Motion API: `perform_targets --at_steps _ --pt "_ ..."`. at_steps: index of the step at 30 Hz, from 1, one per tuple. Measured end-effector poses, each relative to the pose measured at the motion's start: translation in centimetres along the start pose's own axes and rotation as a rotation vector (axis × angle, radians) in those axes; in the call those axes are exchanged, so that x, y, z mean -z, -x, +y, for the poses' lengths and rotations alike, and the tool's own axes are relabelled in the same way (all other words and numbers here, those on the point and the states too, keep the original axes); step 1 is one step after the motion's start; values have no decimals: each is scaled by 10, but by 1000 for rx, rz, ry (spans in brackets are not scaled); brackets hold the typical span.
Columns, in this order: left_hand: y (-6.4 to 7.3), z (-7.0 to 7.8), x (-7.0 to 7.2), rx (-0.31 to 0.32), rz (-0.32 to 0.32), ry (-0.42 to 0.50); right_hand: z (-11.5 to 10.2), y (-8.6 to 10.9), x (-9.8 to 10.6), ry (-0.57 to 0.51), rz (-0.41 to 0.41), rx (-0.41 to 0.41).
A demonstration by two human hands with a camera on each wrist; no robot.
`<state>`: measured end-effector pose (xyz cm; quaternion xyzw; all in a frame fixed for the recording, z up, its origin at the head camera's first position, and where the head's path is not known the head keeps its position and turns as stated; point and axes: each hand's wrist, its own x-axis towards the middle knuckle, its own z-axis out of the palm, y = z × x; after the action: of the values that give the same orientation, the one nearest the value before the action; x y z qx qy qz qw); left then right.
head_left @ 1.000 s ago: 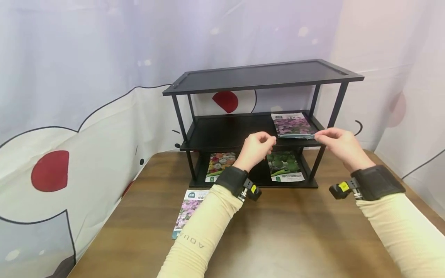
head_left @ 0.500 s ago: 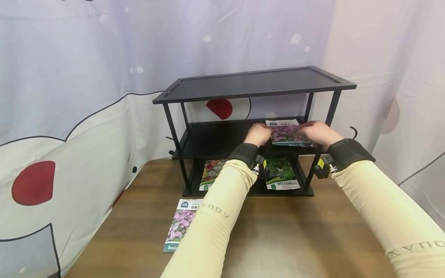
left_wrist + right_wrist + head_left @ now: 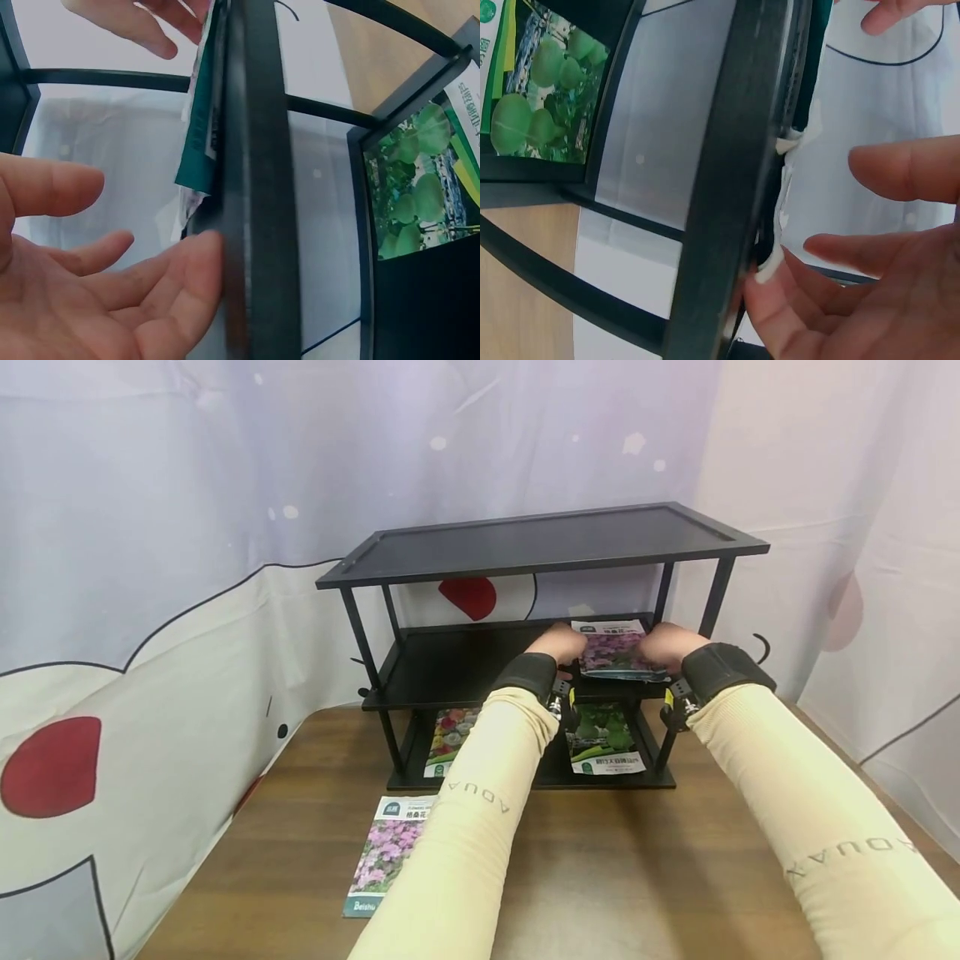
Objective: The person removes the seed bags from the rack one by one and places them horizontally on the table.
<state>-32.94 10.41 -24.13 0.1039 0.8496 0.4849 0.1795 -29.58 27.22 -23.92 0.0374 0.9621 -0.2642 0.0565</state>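
Purple-flower seed packets (image 3: 611, 652) lie stacked at the right end of the black rack's middle shelf (image 3: 457, 664). My left hand (image 3: 564, 645) is at the stack's left side; in the left wrist view its thumb stands apart from the fingers, which reach the shelf beside the packet edge (image 3: 199, 150). On the other side is my right hand (image 3: 667, 643). The right wrist view shows its fingertips touching the crinkled packet edge (image 3: 784, 195), the thumb well away. Neither hand pinches a packet. How many packets are in the stack I cannot tell.
A pink-flower packet (image 3: 386, 856) lies on the wooden table (image 3: 615, 877), partly behind my left forearm. The bottom shelf bears a multicoloured flower packet (image 3: 447, 739) at left and a green-leaf packet (image 3: 603, 739) at right. Above is the rack's top board (image 3: 540, 543); thin posts (image 3: 717, 597) support its corners.
Both hands have moved in to the stack's two sides; the right hand has left the front right corner. The packets look squarer together. The head view has shifted slightly.
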Motion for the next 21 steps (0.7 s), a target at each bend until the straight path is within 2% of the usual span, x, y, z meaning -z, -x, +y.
perform_targets --at_steps 1,3,7,10,13,14,18,21 --pt "0 0 0 3 -2 28 -1 -1 0 5 -3 -3" --pt "-10 -1 -2 21 0 63 -1 -2 1 27 -4 0" --pt "-71 -23 -7 25 -52 134 1 -5 0 55 7 -13" --pt "-88 -27 -5 -16 -76 68 1 -8 0 43 20 -30" --pt "-66 -13 -1 -39 -42 -110 1 -10 -1 12 21 -33" --pt "-53 -8 1 -41 -33 -153 1 -10 -2 2 21 -34" --pt "-30 0 3 -12 -31 -191 4 -13 -4 1 11 -42" --pt "-27 0 4 -22 -24 -217 7 -14 -5 20 30 -27"
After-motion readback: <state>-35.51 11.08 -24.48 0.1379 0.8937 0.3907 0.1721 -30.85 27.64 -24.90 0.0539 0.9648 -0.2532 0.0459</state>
